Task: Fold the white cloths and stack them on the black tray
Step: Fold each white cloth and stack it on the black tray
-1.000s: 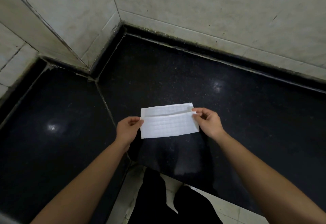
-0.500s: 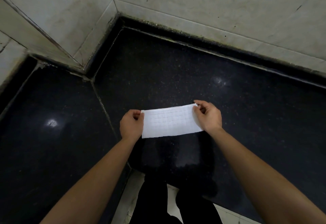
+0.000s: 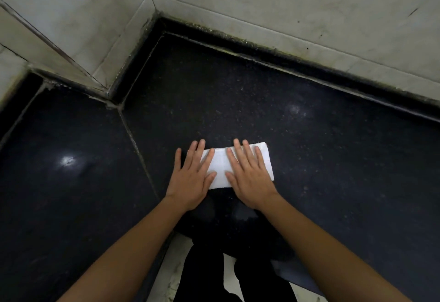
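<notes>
The folded white cloth (image 3: 220, 168) lies flat on the black worktop (image 3: 321, 170), a narrow strip running left to right. Both grips rest on top of it, released, palms down and fingers straight. The left grip (image 3: 192, 178) covers the cloth's left end, its little finger off on the stone. The right grip (image 3: 250, 178) presses the right half, leaving the right edge bare. A pale tiled wall (image 3: 285, 4) rises behind the worktop.
</notes>
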Demonstrator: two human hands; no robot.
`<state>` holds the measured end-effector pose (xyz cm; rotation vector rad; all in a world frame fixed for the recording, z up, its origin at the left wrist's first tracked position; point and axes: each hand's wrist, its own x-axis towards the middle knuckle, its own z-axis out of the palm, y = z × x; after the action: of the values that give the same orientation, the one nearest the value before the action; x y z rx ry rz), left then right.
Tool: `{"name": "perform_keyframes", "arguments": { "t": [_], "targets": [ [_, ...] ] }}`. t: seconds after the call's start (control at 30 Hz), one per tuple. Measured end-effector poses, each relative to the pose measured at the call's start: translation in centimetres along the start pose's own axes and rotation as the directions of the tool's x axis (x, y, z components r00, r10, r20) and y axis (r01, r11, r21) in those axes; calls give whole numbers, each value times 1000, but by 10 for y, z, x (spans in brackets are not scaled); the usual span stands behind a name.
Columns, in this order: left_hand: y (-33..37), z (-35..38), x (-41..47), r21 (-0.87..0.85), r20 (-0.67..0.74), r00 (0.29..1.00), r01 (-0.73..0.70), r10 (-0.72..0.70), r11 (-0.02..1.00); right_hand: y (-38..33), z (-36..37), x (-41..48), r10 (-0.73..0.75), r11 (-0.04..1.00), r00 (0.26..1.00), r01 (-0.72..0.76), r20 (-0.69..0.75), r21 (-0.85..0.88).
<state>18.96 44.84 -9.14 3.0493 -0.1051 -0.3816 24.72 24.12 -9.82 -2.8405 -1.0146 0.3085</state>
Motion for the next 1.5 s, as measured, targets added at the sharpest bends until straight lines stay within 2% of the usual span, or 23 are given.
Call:
{"name": "perform_keyframes", "arguments": {
  "t": [0.1,0.33,0.5,0.67,0.73,0.8,0.9,0.97,1.07,1.13,1.23,1.37,1.43,1.5],
  "targets": [
    [-4,5,2,22,63,997,34,-35,999,1,6,5,14,1000,998,-15,55,9],
    [-4,5,2,0,65,997,52,-52,999,4,5,5,19,1000,996,-18,82,-14],
    [-3,5,5,8,54,997,63,-63,998,31,-3,-7,193,981,979,-190,69,-40],
    [-4,6,3,18,68,996,64,-65,998,28,-5,-3,185,982,975,-180,119,-49],
    [-3,5,4,23,74,995,62,-63,998,28,-8,-9,216,976,973,-214,83,-26],
    [0,2,1,3,86,993,79,-79,997,23,-15,-19,284,956,959,-283,-3,81],
    [11,-1,-18,-62,114,981,166,-158,984,17,-25,-37,452,868,891,-425,-52,255],
    [24,-3,-33,-84,176,959,241,-223,967,17,-30,-43,544,803,839,-517,-12,297],
    [38,-5,-52,-69,254,928,300,-274,951,16,-38,-42,574,757,813,-571,95,318],
    [40,-4,-59,-80,255,924,315,-286,946,12,-42,-38,616,692,773,-623,152,364],
    [38,-4,-61,-87,238,928,315,-287,945,10,-48,-29,694,540,674,-720,254,436],
    [34,-14,-54,-58,198,942,288,-271,956,21,-56,-22,700,334,589,-770,404,544],
    [29,-25,-44,-79,133,952,288,-276,954,26,-56,-21,663,188,566,-760,490,623],
    [24,-38,-29,-143,77,963,266,-257,953,31,-57,-20,591,70,587,-720,553,690]
  ]
}}
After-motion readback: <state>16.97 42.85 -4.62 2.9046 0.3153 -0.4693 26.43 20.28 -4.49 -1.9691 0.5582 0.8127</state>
